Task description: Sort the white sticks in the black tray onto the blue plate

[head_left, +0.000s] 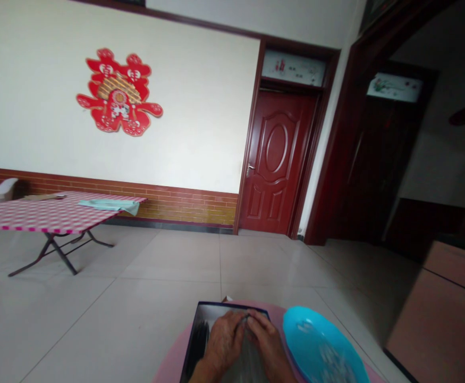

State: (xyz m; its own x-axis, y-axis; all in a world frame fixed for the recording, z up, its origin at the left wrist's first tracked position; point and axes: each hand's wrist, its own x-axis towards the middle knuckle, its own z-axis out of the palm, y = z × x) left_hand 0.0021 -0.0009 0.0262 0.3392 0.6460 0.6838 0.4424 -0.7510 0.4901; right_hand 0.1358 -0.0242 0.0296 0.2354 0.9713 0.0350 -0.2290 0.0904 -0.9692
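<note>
My left hand [225, 340] and my right hand [268, 340] meet at the fingertips over an open box with a dark rim [232, 305]. The fingers of both are pinched together around something small and dark, too blurred to name. Inside the box, at its left side, stand dark thin items [201, 338]. Clear, streaky material [248, 361] shows between my wrists, and its kind is unclear. Right of my right hand is a bright blue plastic tray [294, 319] with small clear or whitish pieces [334, 361] lying in it.
Box and tray rest on a pink round surface [172, 367]. At the right stands a brown cabinet [439, 314]. Across the tiled floor [168, 266] is a folding table with a checked cloth [49, 213], and a red door [276, 159] is in the far wall.
</note>
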